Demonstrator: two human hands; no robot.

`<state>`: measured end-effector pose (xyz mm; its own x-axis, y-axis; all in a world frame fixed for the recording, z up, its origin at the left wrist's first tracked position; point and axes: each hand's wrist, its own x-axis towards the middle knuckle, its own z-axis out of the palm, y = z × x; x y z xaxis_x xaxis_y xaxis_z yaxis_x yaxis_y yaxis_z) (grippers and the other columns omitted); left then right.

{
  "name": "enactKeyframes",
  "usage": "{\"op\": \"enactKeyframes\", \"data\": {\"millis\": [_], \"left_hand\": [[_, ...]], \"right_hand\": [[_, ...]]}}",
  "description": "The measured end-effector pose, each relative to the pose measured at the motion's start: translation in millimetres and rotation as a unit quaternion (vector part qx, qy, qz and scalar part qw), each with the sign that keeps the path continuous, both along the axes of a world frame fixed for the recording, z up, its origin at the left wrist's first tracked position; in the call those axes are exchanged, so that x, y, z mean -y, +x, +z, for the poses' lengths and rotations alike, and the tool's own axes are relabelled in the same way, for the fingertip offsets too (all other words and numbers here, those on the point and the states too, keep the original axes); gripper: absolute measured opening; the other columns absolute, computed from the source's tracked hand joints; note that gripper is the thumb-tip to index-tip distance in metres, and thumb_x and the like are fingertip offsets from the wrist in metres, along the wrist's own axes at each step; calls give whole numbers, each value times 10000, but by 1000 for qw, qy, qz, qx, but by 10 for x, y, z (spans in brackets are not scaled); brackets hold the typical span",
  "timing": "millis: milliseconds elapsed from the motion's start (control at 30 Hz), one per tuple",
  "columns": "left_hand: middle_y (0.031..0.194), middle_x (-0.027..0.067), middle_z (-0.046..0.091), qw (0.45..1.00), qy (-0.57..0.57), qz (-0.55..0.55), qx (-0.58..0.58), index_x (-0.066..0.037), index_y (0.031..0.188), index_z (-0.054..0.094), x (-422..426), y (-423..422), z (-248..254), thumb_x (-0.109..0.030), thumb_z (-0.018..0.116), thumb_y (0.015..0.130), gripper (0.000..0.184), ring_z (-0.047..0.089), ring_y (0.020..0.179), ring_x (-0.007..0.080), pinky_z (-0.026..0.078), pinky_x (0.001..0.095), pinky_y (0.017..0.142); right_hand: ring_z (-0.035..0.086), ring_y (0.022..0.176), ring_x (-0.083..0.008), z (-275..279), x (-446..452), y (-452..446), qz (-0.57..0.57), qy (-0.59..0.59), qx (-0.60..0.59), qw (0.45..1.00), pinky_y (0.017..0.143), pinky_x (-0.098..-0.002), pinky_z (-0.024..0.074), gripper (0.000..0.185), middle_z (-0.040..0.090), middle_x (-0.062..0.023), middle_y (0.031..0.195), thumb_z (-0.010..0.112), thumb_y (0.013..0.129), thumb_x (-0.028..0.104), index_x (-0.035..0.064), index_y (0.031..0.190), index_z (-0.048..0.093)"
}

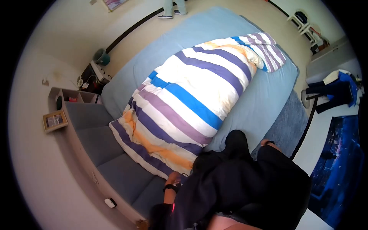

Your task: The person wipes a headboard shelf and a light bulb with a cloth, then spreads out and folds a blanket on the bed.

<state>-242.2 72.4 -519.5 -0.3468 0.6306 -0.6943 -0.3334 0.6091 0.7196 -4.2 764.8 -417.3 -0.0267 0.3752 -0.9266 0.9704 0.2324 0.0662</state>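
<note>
A striped duvet in white, blue, purple and orange lies rumpled across a bed with a light blue sheet. My left hand, with a dark band at the wrist, is at the duvet's near edge beside the grey padded headboard. Its fingers are too small and partly hidden to show a grip. My right hand hangs by my dark-clothed knee, above the blue-grey rug; the sleeve and viewing angle hide most of its fingers. My bent leg presses against the bed's near side.
Another person's legs and shoes are beyond the bed. A framed picture and a white device rest on the headboard ledge. A teal bin stands at left. Clothes hang at right, above a large screen.
</note>
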Motion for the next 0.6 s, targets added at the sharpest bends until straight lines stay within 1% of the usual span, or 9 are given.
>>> {"op": "enactKeyframes", "data": {"millis": [33, 67, 100, 167, 233, 300, 333, 400, 600], "left_hand": [[858, 94, 603, 1000, 19, -6, 12, -78, 1003, 554, -149, 140, -122, -241, 499, 806, 261, 604, 754, 237, 462, 365, 574], [831, 93, 601, 988, -123, 16, 91, -77, 1021, 545, -351, 245, -50, -228, 501, 802, 269, 593, 685, 228, 455, 339, 537], [804, 91, 600, 949, -262, 47, 167, -77, 1040, 536, -559, 350, 35, -216, 504, 799, 280, 582, 615, 220, 449, 313, 500], [765, 87, 596, 972, -214, 56, 84, -59, 1065, 533, -1147, 280, 743, -195, 481, 793, 309, 554, 567, 187, 432, 297, 472], [727, 83, 592, 977, -189, 82, 51, -42, 1091, 529, -1790, 149, 1128, -174, 458, 787, 339, 526, 519, 154, 415, 280, 445], [744, 87, 594, 971, -186, 130, 72, -32, 1108, 522, -2143, 55, 942, -179, 460, 789, 356, 533, 528, 153, 422, 278, 456], [761, 91, 597, 963, -184, 175, 91, -23, 1125, 516, -2387, -31, 882, -184, 462, 792, 374, 540, 536, 152, 429, 275, 468], [772, 89, 602, 974, -183, 133, -15, -10, 1129, 514, -2909, -270, 1137, -195, 464, 794, 386, 562, 567, 160, 447, 277, 504], [862, 160, 624, 968, -170, -26, -185, -58, 1105, 542, -4145, -861, 1504, -222, 495, 797, 352, 608, 777, 263, 470, 354, 709]], "right_hand": [[579, 804, -220, -97, -297, 528, -172, -17, 29, 984, 709, -369, 448, 253, 607, -98, 928, 421, 869, 164, 17, 1012, 571], [587, 777, -222, -9, -417, 817, -308, -46, 43, 949, 688, -375, 455, 261, 618, -94, 899, 415, 869, 161, 16, 978, 603], [590, 744, -230, 5, -569, 993, -283, -37, -5, 958, 676, -391, 451, 256, 624, -106, 864, 419, 854, 162, 19, 939, 614], [593, 711, -238, 349, -649, 886, -259, -27, -52, 964, 663, -408, 446, 253, 631, -118, 829, 423, 838, 163, 22, 900, 624], [602, 750, -256, 452, -879, 541, 133, 13, 81, 988, 671, -415, 451, 262, 638, -143, 879, 424, 830, 177, 31, 868, 638], [594, 765, -272, 137, -1138, 232, 134, -5, 3, 991, 693, -416, 447, 267, 631, -146, 852, 426, 834, 191, 27, 811, 636], [580, 774, -285, -382, -1376, 248, 505, -1, -169, 847, 716, -407, 439, 279, 607, -153, 818, 420, 849, 227, 19, 837, 606], [571, 772, -276, 133, -1255, -544, 78, 25, -324, 943, 724, -367, 439, 254, 594, -145, 850, 421, 875, 234, 42, 965, 561], [575, 820, -157, 763, -1277, -1532, 3, -48, -481, 875, 719, -283, 447, 247, 602, -75, 886, 465, 873, 177, 9, 1041, 530]]}}
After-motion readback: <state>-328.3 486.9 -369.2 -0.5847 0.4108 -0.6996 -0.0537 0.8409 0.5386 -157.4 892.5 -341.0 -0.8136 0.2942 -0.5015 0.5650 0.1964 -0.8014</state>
